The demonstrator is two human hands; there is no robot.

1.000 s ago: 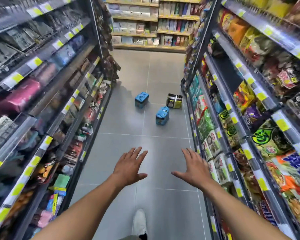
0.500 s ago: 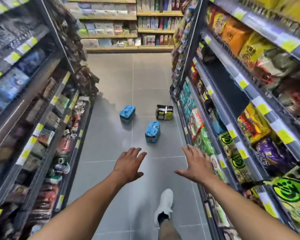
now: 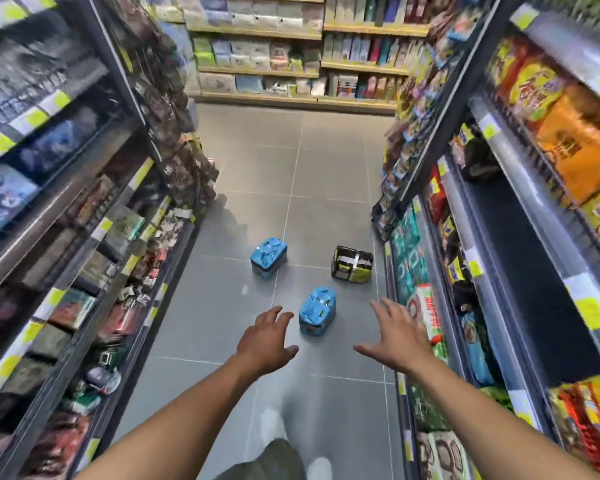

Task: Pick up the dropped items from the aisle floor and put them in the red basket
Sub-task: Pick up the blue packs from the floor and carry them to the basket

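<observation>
Three dropped packs lie on the grey tiled aisle floor. The nearest blue pack (image 3: pixel 317 309) sits just ahead, between my two hands. A second blue pack (image 3: pixel 269 257) lies farther off to the left. A black and yellow pack (image 3: pixel 352 264) rests farther right, close to the right shelf base. My left hand (image 3: pixel 265 342) is stretched forward with fingers spread, holding nothing, just left of the nearest pack. My right hand (image 3: pixel 394 336) is also spread and empty, to that pack's right. No red basket is in view.
Tall stocked shelves (image 3: pixel 84 237) line the aisle's left side and snack shelves (image 3: pixel 482 271) the right, leaving a narrow floor lane. Another shelf wall (image 3: pixel 291 64) closes the far end. My leg and white shoes (image 3: pixel 321 467) show at the bottom.
I have walked forward along the aisle; the three packs now appear nearer and the closest blue one lies between my hands. Both hands stayed spread and empty.
</observation>
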